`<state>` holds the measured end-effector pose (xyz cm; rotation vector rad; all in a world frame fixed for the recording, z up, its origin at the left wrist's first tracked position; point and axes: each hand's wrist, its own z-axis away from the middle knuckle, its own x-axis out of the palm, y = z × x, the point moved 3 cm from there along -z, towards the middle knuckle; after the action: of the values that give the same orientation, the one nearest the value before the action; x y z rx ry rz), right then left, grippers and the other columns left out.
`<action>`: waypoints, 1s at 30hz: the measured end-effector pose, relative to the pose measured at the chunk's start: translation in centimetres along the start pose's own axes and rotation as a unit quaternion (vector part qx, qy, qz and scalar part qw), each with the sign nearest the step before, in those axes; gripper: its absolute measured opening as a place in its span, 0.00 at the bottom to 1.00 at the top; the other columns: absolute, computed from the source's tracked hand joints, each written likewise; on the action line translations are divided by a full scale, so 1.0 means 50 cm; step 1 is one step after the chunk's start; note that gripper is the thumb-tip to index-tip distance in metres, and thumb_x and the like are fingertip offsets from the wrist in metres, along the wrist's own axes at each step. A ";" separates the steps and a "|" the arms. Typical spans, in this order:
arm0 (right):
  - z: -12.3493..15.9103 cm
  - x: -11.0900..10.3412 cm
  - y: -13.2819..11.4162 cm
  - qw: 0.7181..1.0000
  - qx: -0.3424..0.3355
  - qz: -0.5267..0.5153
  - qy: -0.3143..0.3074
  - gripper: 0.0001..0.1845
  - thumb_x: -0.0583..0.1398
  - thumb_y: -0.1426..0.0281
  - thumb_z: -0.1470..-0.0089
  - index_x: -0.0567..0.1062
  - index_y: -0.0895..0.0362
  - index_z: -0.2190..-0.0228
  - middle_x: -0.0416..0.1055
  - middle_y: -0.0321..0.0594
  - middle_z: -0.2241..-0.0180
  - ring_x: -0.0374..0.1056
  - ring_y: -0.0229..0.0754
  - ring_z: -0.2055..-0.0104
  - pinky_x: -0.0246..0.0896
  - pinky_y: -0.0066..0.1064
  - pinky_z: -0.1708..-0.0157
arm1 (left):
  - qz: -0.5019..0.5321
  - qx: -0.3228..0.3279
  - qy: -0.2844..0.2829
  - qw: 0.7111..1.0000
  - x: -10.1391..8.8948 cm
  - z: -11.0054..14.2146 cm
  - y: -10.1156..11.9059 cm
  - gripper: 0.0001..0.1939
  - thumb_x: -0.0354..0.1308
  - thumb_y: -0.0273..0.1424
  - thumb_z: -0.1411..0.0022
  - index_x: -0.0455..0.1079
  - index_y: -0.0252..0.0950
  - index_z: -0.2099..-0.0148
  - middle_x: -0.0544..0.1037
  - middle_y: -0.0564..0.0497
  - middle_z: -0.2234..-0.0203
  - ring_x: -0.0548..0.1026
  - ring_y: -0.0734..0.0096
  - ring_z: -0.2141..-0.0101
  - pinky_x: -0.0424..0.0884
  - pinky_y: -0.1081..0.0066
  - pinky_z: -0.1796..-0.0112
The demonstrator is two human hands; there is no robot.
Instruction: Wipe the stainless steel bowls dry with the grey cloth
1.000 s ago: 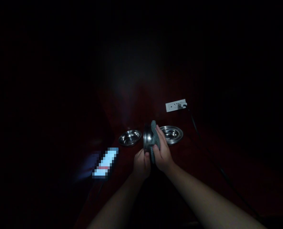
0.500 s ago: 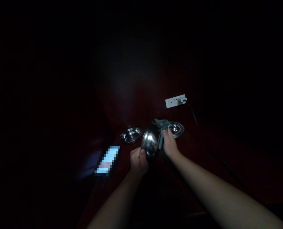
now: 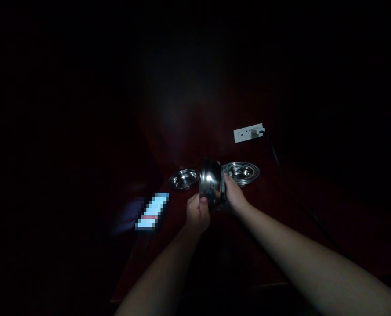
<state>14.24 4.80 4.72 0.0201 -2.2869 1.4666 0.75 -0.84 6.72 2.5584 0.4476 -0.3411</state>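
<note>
A shiny steel bowl (image 3: 210, 180) is held up on its side in the middle of the view. My left hand (image 3: 198, 213) grips its lower left edge, thumb on the outer wall. Against the bowl's right side, my right hand (image 3: 234, 193) presses a grey-green cloth (image 3: 224, 177), most of which is hidden by the bowl and the fingers. Behind the right hand lies a stack of round steel dishes (image 3: 250, 172), partly covered by the cloth. A single shallow steel dish (image 3: 184, 180) sits left of the bowl.
A lit phone (image 3: 152, 213), its screen blurred out, lies left of my hands on the dark red surface (image 3: 169, 237). Up on the right is a white power socket (image 3: 248, 133) with a plug in it. A dark cable (image 3: 292, 191) runs down to the right. The surroundings are very dark.
The bowl has turned more upright. The cloth has slid from over its upper rim to mostly behind its right side. The view has shifted slightly.
</note>
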 end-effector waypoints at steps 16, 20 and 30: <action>0.009 -0.006 -0.025 0.998 0.045 -0.024 0.029 0.24 0.56 0.50 0.53 0.73 0.55 0.64 0.74 0.39 0.61 0.67 0.46 0.54 0.56 0.39 0.50 | 0.014 -0.008 -0.056 0.998 0.003 -0.004 -0.014 0.25 0.37 0.41 0.34 0.69 0.33 0.69 0.73 0.47 0.76 0.70 0.70 0.75 0.65 0.71 0.72; 0.009 -0.007 -0.029 0.998 0.050 -0.029 0.037 0.23 0.56 0.50 0.54 0.73 0.55 0.65 0.74 0.38 0.61 0.67 0.46 0.55 0.56 0.38 0.51 | 0.019 -0.023 -0.070 0.997 0.005 -0.005 -0.022 0.25 0.37 0.41 0.34 0.69 0.33 0.68 0.73 0.46 0.75 0.71 0.68 0.73 0.66 0.69 0.69; 0.004 -0.011 -0.031 0.994 0.002 -0.093 0.062 0.22 0.58 0.51 0.54 0.72 0.55 0.66 0.73 0.35 0.67 0.67 0.42 0.62 0.58 0.35 0.57 | 0.069 -0.025 -0.173 0.982 0.011 -0.012 -0.015 0.19 0.41 0.36 0.34 0.70 0.33 0.54 0.76 0.43 0.61 0.73 0.62 0.58 0.68 0.65 0.56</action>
<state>15.02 3.85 5.80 0.1347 -2.1211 1.3393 1.07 0.25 6.71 2.3991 0.1477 -0.6978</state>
